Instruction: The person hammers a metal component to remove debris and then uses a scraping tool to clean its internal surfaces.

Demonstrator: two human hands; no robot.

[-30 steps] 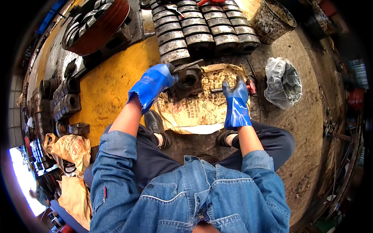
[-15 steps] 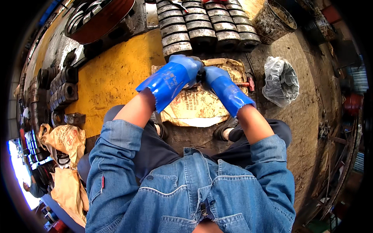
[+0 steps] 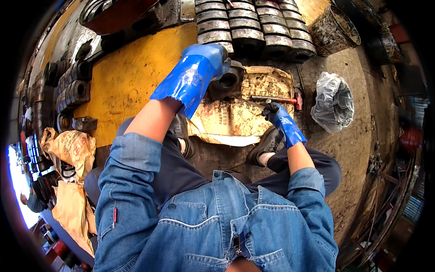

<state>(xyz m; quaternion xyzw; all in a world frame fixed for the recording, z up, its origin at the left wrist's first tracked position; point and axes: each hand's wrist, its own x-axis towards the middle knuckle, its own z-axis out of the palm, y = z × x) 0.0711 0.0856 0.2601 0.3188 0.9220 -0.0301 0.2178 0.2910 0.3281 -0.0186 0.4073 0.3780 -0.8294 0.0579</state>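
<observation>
Bored block (image 3: 226,91) just right of left hand (image 3: 209,58), apart from right hand (image 3: 277,113).

Left hand (image 3: 207,60) out front, back upward, fingers curled. Right hand (image 3: 280,118) lower, closer in, fingers bent.

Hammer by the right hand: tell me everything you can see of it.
The hammer lies across the right part of the brown paper sack, its slim handle running left to right, dark toward the left end, reddish toward the head. The red head, seemingly metal, sits at the right, just past the sack's edge. The gloved right hand is close on its near side; whether it touches is unclear.
</observation>
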